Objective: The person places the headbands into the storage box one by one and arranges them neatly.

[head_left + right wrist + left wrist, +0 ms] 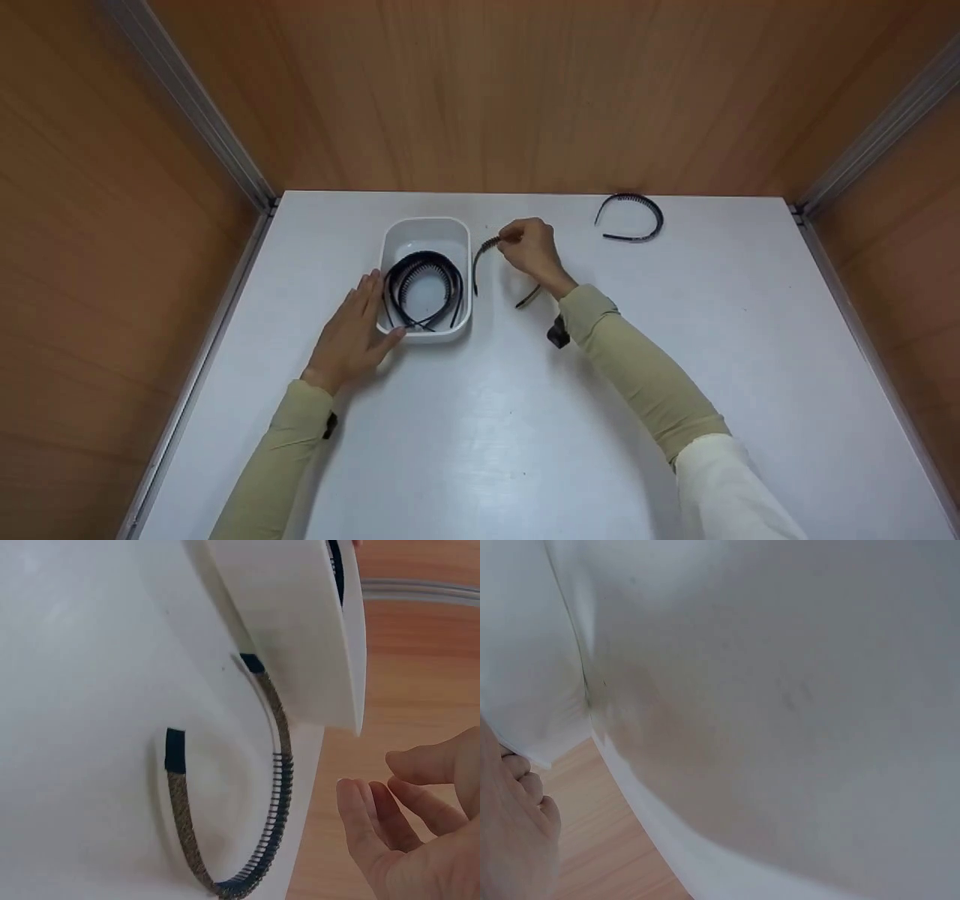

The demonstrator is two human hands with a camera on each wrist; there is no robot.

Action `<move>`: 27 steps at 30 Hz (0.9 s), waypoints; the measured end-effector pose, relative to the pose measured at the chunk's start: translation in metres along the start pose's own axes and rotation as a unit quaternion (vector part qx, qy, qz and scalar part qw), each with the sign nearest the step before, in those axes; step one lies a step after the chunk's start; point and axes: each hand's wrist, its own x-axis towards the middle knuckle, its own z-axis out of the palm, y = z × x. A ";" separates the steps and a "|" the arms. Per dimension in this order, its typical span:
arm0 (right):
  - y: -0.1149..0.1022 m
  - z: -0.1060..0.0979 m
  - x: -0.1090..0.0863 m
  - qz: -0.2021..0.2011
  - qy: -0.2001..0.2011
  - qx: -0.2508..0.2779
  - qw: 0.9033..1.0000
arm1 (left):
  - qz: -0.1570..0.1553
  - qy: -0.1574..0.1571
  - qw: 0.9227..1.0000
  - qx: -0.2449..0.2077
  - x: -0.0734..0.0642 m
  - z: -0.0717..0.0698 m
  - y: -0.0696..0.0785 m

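Note:
A white plastic container (439,337) holds several dark headbands (454,281), stacked in a ring. My left hand (349,337) rests against its left side, fingers fairly straight and thumb by the front corner. To the container's right, a brown headband (476,274) with dark tips and inner teeth lies on the table. My right hand (532,247) is over it, hiding its middle in the head view. The right wrist view shows the whole headband (281,787), with the bent fingers and thumb of the right hand (420,825) apart and nothing between them.
Another dark toothed headband (652,214) lies near the back edge of the white table (487,450), right of the right hand. Wood-grain panels (480,97) enclose the back and sides, with metal rails (202,97) at the corners.

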 end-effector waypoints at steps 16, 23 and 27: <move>0.042 -0.042 0.007 0.026 0.029 -0.026 0.999 | 0.004 0.012 1.000 0.001 0.002 0.001 -0.002; 0.061 -0.062 0.009 0.033 0.052 -0.044 0.997 | 0.002 0.002 1.000 0.003 0.001 0.000 -0.002; 0.070 -0.076 0.012 0.034 0.067 -0.049 0.996 | 0.000 -0.005 1.000 0.005 0.000 0.000 -0.003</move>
